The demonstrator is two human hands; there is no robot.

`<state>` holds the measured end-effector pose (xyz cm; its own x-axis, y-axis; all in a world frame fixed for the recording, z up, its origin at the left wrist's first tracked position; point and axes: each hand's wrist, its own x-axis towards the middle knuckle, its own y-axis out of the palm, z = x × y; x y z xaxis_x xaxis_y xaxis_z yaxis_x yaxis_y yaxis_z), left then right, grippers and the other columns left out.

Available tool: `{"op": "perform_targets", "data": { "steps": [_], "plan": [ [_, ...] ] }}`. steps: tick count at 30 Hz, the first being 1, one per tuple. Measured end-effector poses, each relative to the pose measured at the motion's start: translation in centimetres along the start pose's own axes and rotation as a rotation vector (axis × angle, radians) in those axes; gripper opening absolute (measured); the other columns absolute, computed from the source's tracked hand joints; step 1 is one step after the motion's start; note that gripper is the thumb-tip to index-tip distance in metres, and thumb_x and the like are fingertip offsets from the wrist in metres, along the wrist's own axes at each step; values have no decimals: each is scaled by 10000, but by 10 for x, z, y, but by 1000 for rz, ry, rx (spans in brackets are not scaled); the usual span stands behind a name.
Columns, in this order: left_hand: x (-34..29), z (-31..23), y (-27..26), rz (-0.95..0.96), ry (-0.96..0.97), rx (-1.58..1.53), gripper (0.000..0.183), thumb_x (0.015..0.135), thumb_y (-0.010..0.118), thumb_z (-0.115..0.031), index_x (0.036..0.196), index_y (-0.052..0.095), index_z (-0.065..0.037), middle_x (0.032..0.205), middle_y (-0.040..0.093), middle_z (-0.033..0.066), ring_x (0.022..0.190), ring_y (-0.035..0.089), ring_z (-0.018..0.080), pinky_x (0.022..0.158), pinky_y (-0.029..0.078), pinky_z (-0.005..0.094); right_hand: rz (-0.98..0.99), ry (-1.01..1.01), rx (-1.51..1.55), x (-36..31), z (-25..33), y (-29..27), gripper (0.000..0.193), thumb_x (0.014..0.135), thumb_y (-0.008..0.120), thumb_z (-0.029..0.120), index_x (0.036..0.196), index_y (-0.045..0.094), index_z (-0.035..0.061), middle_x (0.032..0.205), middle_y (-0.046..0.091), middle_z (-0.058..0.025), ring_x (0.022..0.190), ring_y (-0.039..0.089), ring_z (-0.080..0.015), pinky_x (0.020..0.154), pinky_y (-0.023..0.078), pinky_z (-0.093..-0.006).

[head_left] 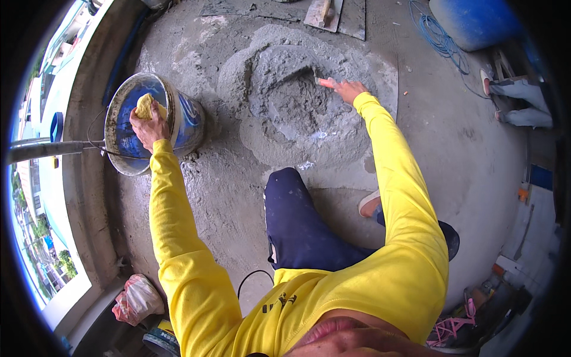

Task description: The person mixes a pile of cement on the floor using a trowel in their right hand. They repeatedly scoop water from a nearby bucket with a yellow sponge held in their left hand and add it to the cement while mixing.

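My left hand (150, 128) is closed on a yellow sponge (147, 106), held over the mouth of a blue bucket (190, 122). The bucket tilts, its whitish rim crusted with cement. My right hand (351, 90) wraps round the orange handle of a trowel (326, 83). Its blade reaches into a broad heap of wet grey mortar (285, 134) and is mostly lost against it. The heap has a hollow in its middle and spreads over the floor ahead of me.
A mortar-stained board (323, 13) lies beyond the heap. At far right are a coiled blue hose (437, 38), a blue drum (476, 21) and another person's legs (520, 98). A low ledge (89, 137) runs along the left, with a plastic bag (138, 299) near it.
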<state>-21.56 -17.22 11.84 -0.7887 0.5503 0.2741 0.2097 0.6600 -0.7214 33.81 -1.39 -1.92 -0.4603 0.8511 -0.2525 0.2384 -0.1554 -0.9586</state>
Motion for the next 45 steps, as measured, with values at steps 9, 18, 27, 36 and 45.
{"op": "perform_targets", "data": {
  "steps": [9,18,27,36,45],
  "plan": [
    [3,23,-20,-48,12,72,708,844,653,-558,1340,463,-91,1291,542,175,1207,516,360,1008,411,450,88,370,727,-50,93,56,528,958,512,310,1408,425,46,1211,569,-320,1138,537,-481,997,432,-497],
    [7,21,-18,-28,11,47,684,843,671,-537,1332,467,-104,1262,555,193,1175,534,371,988,422,453,41,424,943,-124,169,16,461,921,554,288,1282,521,3,1041,628,-329,1023,601,-466,907,478,-518],
    [11,28,-16,-41,42,61,710,838,673,-539,1333,462,-75,1271,550,197,1176,537,367,995,423,438,-14,309,491,-19,81,-29,451,972,485,308,1356,481,72,964,665,-284,964,640,-443,838,503,-529],
    [8,21,-14,14,22,33,715,845,654,-561,1334,465,-75,1259,555,201,1183,530,376,997,419,438,49,405,551,-31,53,48,421,972,492,319,1263,512,17,1085,634,-294,968,633,-447,874,506,-497],
    [6,16,-16,17,-5,45,703,831,662,-572,1317,482,-98,1260,563,185,1184,531,367,988,423,448,208,663,1385,-118,160,21,302,975,506,308,1076,534,25,626,517,-34,394,477,-151,361,433,-325]
  ]
}}
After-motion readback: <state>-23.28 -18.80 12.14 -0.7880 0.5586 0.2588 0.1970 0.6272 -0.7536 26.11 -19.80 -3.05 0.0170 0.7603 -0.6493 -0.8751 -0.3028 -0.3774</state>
